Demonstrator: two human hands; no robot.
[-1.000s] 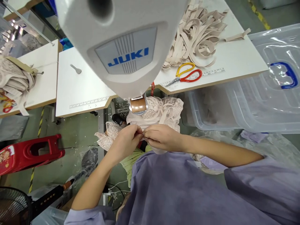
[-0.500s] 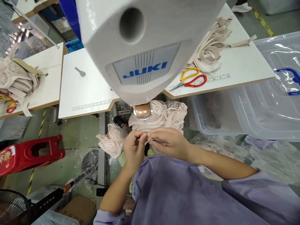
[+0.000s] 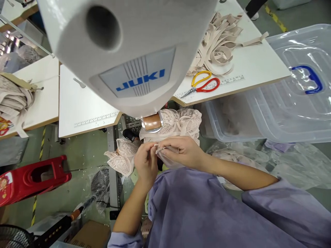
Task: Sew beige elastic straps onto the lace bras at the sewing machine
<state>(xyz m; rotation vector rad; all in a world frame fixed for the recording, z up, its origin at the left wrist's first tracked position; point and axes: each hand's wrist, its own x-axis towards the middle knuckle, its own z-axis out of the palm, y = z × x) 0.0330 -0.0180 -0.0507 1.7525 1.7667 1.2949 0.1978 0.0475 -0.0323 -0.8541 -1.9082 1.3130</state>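
Just in front of the sewing machine head (image 3: 139, 77), both hands are closed in pinches at the edge of a pale beige bra (image 3: 169, 161). My left hand (image 3: 146, 163) grips the edge between thumb and fingertips. Close beside it, my right hand (image 3: 183, 151) pinches the same edge, and thin fabric hangs below its fingers. Beige lace cups (image 3: 190, 120) lie beyond the hands, under the machine's round metal-framed part (image 3: 152, 122). More lace cups (image 3: 121, 160) hang to the left. How these pieces join the held edge is hidden by my hands.
Red-and-yellow thread scissors (image 3: 204, 84) and a heap of beige straps (image 3: 219, 51) lie on the right tabletop (image 3: 258, 69). Clear plastic bins (image 3: 284, 113) stand at the right. A red stool (image 3: 38, 175) and a fan (image 3: 15, 236) are at lower left.
The view has shifted, so the machine appears farther left and larger. My hands stay close together; more of the thin fabric now shows under my right hand.
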